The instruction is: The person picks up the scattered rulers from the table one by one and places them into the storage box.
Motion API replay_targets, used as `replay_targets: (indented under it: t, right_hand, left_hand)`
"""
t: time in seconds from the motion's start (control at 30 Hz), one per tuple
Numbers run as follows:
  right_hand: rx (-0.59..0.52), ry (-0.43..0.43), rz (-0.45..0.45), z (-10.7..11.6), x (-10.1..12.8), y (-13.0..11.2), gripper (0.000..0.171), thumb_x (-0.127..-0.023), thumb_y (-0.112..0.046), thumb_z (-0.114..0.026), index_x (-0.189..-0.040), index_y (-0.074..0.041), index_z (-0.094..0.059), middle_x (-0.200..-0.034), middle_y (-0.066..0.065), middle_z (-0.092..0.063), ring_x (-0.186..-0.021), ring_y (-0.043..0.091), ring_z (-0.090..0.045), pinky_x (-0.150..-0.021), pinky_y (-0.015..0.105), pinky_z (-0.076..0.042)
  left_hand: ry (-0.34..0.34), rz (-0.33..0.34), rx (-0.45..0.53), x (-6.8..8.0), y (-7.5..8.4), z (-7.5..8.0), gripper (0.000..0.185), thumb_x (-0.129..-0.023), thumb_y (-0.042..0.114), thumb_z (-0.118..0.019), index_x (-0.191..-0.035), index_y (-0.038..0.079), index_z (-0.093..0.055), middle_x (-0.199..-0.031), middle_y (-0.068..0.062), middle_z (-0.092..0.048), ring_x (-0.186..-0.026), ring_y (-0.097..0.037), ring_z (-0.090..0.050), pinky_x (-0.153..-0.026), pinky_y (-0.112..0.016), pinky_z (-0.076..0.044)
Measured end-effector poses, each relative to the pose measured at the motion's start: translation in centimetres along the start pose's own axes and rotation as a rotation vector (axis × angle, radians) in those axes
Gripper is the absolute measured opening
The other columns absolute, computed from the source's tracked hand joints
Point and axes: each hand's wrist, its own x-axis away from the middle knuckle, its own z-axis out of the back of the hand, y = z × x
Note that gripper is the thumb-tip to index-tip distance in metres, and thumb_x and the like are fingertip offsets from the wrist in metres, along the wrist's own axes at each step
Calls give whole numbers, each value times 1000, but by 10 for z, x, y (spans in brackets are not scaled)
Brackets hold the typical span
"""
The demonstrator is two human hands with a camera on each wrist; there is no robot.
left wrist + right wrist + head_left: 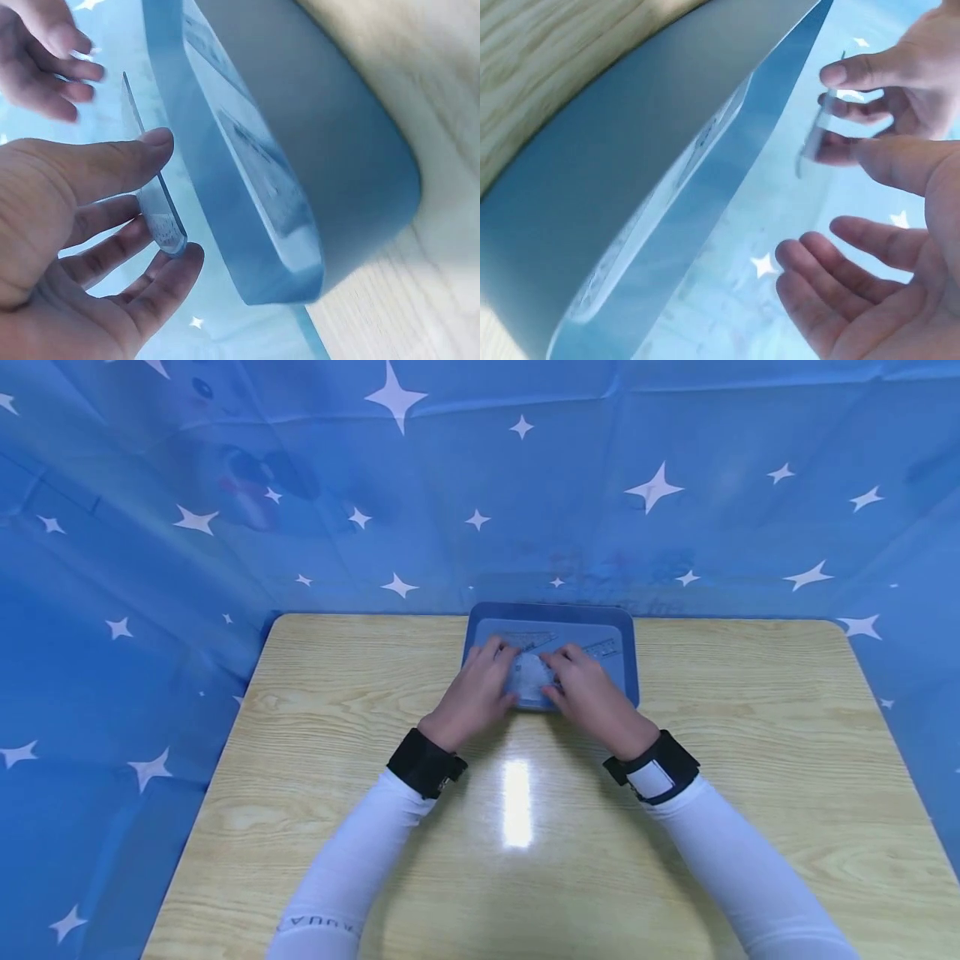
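My left hand pinches a clear plastic protractor between thumb and fingers. It is thin, with fine printed marks, and its outline looks rounded in the head view. The protractor is held up over the blue tray. My right hand is beside it with fingers loosely bent and nothing in them; a gap shows between this hand and the protractor in the wrist views. Inside the tray lie a clear set square and a clear ruler-like piece. My hands hide part of the tray's floor.
The tray stands at the far edge of a wooden table. A blue cloth with white stars hangs right behind it and along the left side. A bright light reflection lies on the tabletop between my forearms.
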Motion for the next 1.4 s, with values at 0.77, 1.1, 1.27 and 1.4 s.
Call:
replay_targets:
  t: [0.77,1.1,1.27,1.4]
  right_hand:
    - [210,111,41,13,14,29,57,-98,-26,-71,-142,7,-56,-141,29,-56,-129,42,-57,-105,55,-50]
    - [243,142,14,19,41,42,57,-94,-25,-77,-138,6,-58,-143,29,-55,-133,45,-53,-111,57,-45]
    - [264,152,-11,23,56,49,57,-93,-24,-77,-136,8,-59,-141,32,-56,-131,47,-54,-108,58,-46]
    - [265,164,-38,26,62,53,55,-92,-23,-78,-134,8,-59,-139,32,-56,-129,47,-55,-106,60,-47]
  left_hand:
    - [-180,86,-104,-61,-36,5,62,-95,15,-76,-149,-1,-49,-141,-19,-50,-127,-32,-49,-110,-43,-39]
    - [-202,150,-157,-74,-42,-9,61,-95,23,-77,-147,3,-53,-142,-16,-55,-127,-36,-53,-108,-43,-48]
    - [-209,148,-166,-77,-45,-14,59,-95,23,-77,-146,4,-54,-139,-15,-57,-124,-35,-54,-106,-43,-48]
    - [-210,154,-168,-78,-47,-19,57,-96,24,-76,-145,4,-56,-138,-14,-58,-123,-34,-54,-106,-43,-48]
